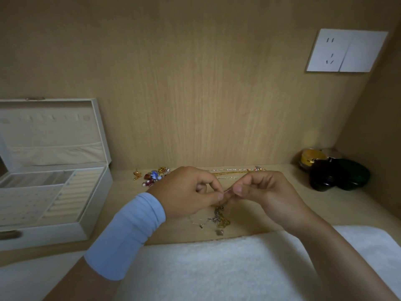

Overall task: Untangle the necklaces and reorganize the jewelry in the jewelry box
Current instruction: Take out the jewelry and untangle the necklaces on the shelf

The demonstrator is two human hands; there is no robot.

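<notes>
A tangled clump of gold and silver necklaces (219, 218) hangs from my fingertips down onto the wooden shelf. My left hand (186, 192) and my right hand (267, 194) meet above it, each pinching the chain between thumb and forefinger. The cream jewelry box (91, 213) stands open at the left, its lid upright, its padded compartments showing no jewelry. Behind my left hand lies a heap of coloured earrings and charms (153, 175). Straightened gold and silver chains (233, 173) lie along the back wall behind my hands.
Dark glossy jars and a gold-lidded pot (334, 172) crowd the back right corner. A white fluffy towel (217, 268) covers the near edge. A wall socket (347, 51) sits high on the right. Wooden walls close in behind and at the right.
</notes>
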